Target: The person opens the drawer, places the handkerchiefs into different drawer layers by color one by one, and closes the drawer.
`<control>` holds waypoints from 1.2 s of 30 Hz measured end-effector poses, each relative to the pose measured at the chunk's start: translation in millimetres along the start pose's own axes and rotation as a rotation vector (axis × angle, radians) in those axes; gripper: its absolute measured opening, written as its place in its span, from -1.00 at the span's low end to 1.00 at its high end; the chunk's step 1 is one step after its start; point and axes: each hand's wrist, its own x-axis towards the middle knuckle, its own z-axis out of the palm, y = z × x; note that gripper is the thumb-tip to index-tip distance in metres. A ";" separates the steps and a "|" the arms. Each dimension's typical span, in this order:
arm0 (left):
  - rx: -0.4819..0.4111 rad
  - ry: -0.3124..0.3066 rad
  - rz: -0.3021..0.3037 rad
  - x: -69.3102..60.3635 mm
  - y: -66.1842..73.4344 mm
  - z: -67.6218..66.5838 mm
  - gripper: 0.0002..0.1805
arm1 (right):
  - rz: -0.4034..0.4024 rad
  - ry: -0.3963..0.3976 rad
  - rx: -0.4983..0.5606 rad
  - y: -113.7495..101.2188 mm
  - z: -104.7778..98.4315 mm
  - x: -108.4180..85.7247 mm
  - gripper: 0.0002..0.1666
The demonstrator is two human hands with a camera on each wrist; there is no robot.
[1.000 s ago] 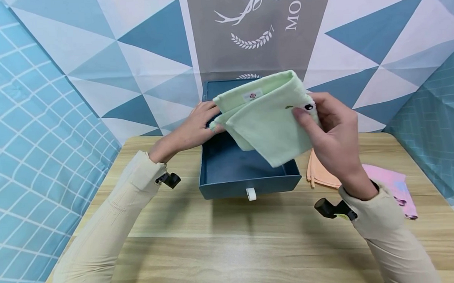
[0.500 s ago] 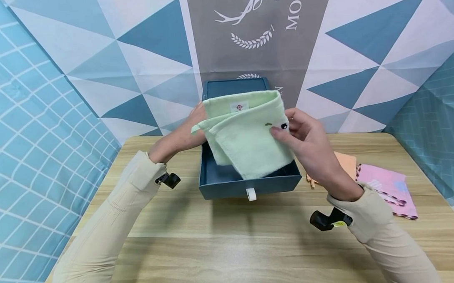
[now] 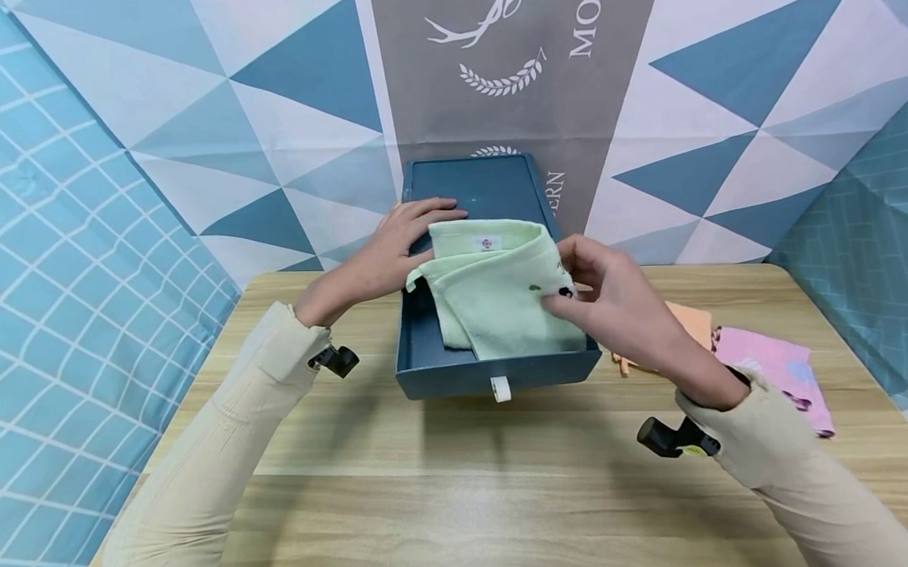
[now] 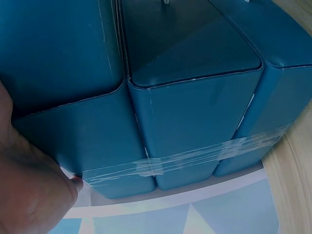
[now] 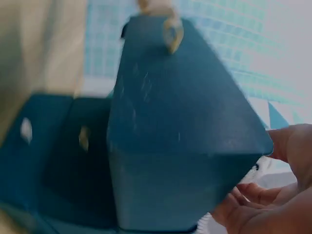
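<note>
Between the thumb and fingers of my right hand (image 3: 612, 290) is the right edge of a folded pale green towel (image 3: 500, 303), with a small label and dark embroidered details. The towel's lower part is inside a pulled-out blue drawer (image 3: 442, 382) that has a white pull tab (image 3: 501, 389). My left hand (image 3: 393, 248) rests, fingers extended, on the blue cabinet top (image 3: 488, 186) behind the drawer. In the left wrist view, that hand (image 4: 29, 180) lies against the taped blue cabinet (image 4: 190, 117). The right wrist view is blurred; the right hand (image 5: 278, 200) is beside the drawer (image 5: 180, 102).
Right of the drawer lie a folded orange towel (image 3: 691, 324) and a pink towel (image 3: 772, 364) on the wooden table (image 3: 461, 483). Patterned cloth (image 3: 305, 97) hangs behind the cabinet. Other closed drawers (image 5: 53, 151) show in the right wrist view.
My right hand has brought the green towel left, then down into the drawer. The left hand has stayed on the cabinet top and shows more fully now.
</note>
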 end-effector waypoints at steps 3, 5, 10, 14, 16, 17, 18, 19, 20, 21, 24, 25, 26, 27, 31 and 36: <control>0.014 0.003 -0.021 -0.4 0.6 0.1 -0.45 | -0.091 0.041 -0.151 -2.8 2.6 -1.7 -0.45; 0.016 0.001 -0.033 -0.7 1.2 0.4 -0.45 | -0.141 0.068 -0.248 -3.8 3.9 -2.1 -0.37; 0.014 -0.004 -0.043 -1.4 1.4 1.4 -0.45 | -0.171 0.113 -0.346 -1.0 3.8 -0.2 -0.66; 0.003 0.004 -0.026 -1.7 1.1 1.1 -0.48 | -0.174 0.140 -0.379 3.3 0.8 3.8 -0.79; -0.012 0.012 -0.021 -1.6 1.2 0.8 -0.48 | -0.181 0.132 -0.399 4.2 -1.0 5.9 -0.75; -0.026 0.016 -0.022 -1.6 1.4 0.7 -0.48 | -0.186 0.123 -0.410 4.7 -1.7 7.0 -0.75; -0.039 0.020 -0.027 -1.5 1.7 0.8 -0.48 | -0.188 0.112 -0.418 5.0 -2.3 8.0 -0.75; -0.053 0.025 -0.034 -1.5 1.9 0.8 -0.47 | -0.189 0.098 -0.423 5.5 -2.8 9.0 -0.75; -0.067 0.029 -0.040 -1.6 2.1 0.9 -0.46 | -0.191 0.084 -0.428 5.8 -3.0 10.0 -0.77; -0.078 0.032 -0.045 -1.7 2.2 1.0 -0.46 | -0.189 0.073 -0.437 5.8 -3.1 10.8 -0.78; -0.098 0.038 -0.055 -2.1 2.4 1.3 -0.45 | -0.179 0.054 -0.459 5.7 -2.3 13.2 -0.93; -0.099 0.039 -0.056 -2.1 2.3 1.3 -0.45 | -0.177 0.049 -0.462 5.9 -1.8 14.4 -0.97; -0.097 0.040 -0.056 -2.0 2.3 1.4 -0.45 | -0.175 0.044 -0.467 6.1 -1.2 15.7 -0.90; -0.096 0.041 -0.056 -1.9 2.2 1.5 -0.45 | -0.174 0.036 -0.469 6.1 -0.7 17.0 -0.84; -0.082 0.035 -0.061 -1.0 2.4 1.7 -0.45 | -0.179 -0.021 -0.475 10.1 1.6 23.3 -0.68; -0.067 0.034 -0.064 0.0 2.3 1.8 -0.46 | -0.199 -0.075 -0.497 14.3 5.1 29.9 -0.74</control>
